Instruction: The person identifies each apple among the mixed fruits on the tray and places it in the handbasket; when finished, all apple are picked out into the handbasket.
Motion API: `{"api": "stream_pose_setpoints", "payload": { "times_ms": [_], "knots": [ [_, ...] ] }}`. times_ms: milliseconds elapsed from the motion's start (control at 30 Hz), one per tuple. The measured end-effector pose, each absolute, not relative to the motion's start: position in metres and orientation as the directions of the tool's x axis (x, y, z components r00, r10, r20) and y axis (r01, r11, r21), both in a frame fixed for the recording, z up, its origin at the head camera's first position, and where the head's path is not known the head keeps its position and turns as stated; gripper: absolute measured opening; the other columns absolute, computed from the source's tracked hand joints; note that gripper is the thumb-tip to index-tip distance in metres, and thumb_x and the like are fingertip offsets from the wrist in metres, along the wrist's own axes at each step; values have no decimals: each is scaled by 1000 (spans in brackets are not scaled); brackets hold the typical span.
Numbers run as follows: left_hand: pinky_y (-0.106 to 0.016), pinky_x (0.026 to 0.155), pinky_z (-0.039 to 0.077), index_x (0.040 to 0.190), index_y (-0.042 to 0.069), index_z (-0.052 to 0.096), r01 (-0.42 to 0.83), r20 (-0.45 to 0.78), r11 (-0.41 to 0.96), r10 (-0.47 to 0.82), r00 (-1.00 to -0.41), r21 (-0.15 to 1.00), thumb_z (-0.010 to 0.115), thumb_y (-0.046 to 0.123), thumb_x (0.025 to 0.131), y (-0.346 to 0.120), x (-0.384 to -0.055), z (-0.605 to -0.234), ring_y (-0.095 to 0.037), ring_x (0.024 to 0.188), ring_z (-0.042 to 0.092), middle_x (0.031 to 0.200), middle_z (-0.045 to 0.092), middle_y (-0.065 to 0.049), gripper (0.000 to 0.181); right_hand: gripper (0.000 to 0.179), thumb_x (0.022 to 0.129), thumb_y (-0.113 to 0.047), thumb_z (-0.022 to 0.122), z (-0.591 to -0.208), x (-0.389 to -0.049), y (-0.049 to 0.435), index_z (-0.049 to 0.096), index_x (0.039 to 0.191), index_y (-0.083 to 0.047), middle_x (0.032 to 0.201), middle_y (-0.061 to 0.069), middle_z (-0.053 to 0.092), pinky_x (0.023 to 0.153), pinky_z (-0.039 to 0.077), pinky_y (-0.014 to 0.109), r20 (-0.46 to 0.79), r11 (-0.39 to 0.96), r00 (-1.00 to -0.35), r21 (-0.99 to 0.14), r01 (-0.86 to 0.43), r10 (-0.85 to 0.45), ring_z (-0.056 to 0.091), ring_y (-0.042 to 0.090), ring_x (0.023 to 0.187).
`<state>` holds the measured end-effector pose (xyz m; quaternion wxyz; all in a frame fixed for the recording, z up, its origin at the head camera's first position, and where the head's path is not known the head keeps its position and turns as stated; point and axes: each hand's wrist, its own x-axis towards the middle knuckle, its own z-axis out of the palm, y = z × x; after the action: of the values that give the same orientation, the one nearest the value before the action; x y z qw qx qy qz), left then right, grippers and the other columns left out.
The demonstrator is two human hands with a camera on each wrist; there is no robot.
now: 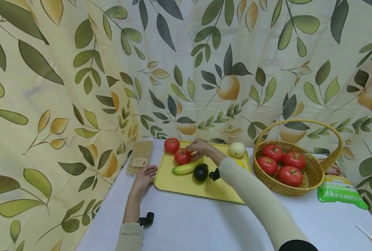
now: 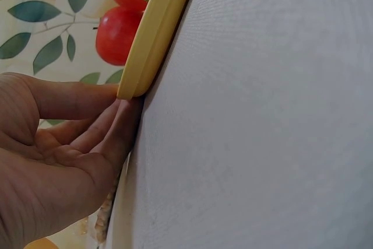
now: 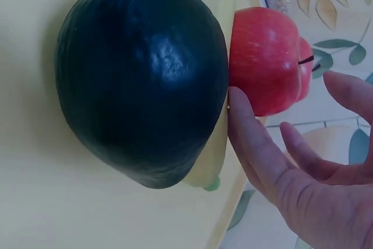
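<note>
At the left edge of a yellow tray [image 1: 179,186] is my left hand [image 1: 144,177]; its fingertips touch the tray's rim [image 2: 145,56] near a corner. My right hand [image 1: 201,149] reaches over the tray, beside the front red apple [image 1: 182,157]. In the right wrist view its fingers are spread, and one fingertip meets the edge of that apple [image 3: 265,62]. Behind it sits a second red apple [image 1: 172,145]. A banana-shaped green-yellow fruit [image 1: 183,169] lies in front, against a dark avocado-like fruit [image 1: 200,172]. Toward the tray's right stands a pale round fruit [image 1: 237,150].
A wicker basket [image 1: 286,190] with a tall handle holds several red apples [image 1: 290,176], right of the tray. Next to it lies a green and yellow packet [image 1: 341,193]. A clear bag of grains [image 1: 141,153] is at left. Patterned curtains hang behind the white table [image 1: 189,226].
</note>
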<state>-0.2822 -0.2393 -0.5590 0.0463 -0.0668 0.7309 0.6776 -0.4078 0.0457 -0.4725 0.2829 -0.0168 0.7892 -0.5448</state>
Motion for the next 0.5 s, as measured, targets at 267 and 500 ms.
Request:
{"api": "stream_pose_setpoints", "payload": {
  "times_ms": [267,500],
  "knots": [
    [-45,109,51,145,-10,51,-164,-162,76,-38,-986,984,52,-26,87,-241,-286,-561,-43,136,54,145,56,-31,60,45,99,-18,69,-473,-411,38,56,132,9,138,30,51,93,58,54,-472,394,-819,-856,336,-327,66,51,112],
    [-43,107,52,145,-10,51,-160,-157,81,-39,-987,984,51,-25,87,-240,-282,-561,-44,137,53,145,55,-31,59,43,98,-11,68,-480,-409,34,49,130,10,133,28,46,96,56,57,-496,327,-810,-857,399,-311,62,57,114]
  ]
}}
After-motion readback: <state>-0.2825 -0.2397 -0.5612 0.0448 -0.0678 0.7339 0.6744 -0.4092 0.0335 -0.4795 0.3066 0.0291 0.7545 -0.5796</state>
